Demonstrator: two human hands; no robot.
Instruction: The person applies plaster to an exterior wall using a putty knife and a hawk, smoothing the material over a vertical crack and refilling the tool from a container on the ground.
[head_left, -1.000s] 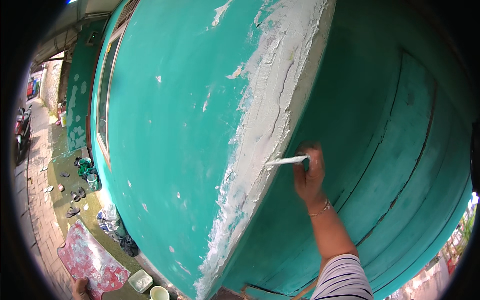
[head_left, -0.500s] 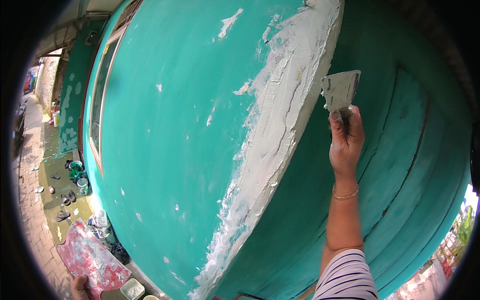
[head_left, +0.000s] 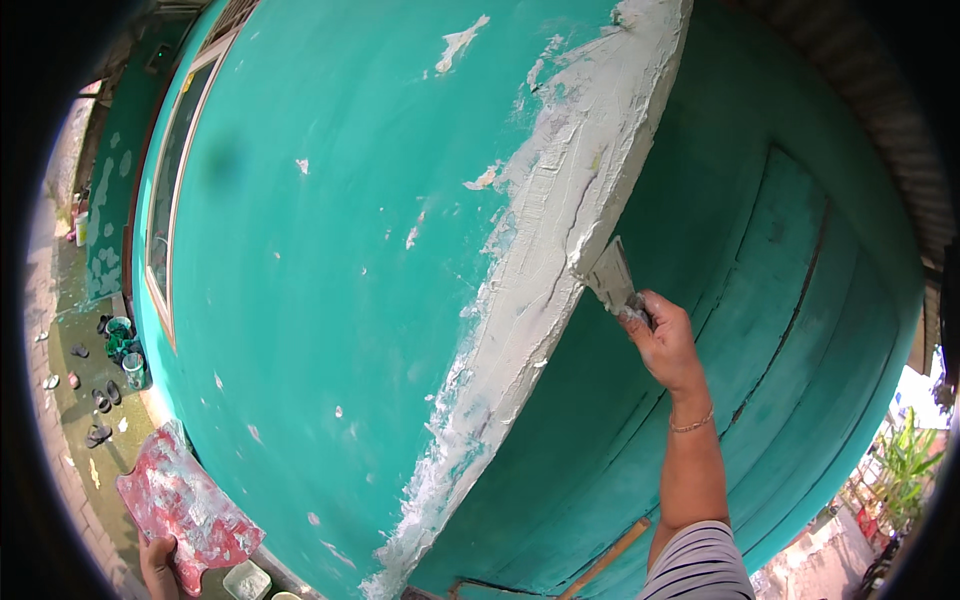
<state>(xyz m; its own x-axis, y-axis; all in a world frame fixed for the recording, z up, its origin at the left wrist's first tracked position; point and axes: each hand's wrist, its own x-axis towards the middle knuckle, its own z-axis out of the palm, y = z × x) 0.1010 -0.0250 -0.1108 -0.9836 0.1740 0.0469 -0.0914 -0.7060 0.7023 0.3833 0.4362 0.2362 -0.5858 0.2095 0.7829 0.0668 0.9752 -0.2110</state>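
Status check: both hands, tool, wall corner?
Right hand grips metal putty knife, blade on white-plastered wall corner. Left hand holds red putty-smeared board. Nothing obstructing.

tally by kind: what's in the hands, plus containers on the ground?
Metal putty knife with putty on its blade, in right hand: 1
Red putty-smeared flat board, in left hand: 1
White square tub: 1
Green pots: 2
Total: 5

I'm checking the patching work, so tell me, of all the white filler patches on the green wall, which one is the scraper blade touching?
The long white filler strip down the wall's corner edge. The putty knife in the right hand meets its right side; the other patches are small separate flecks.
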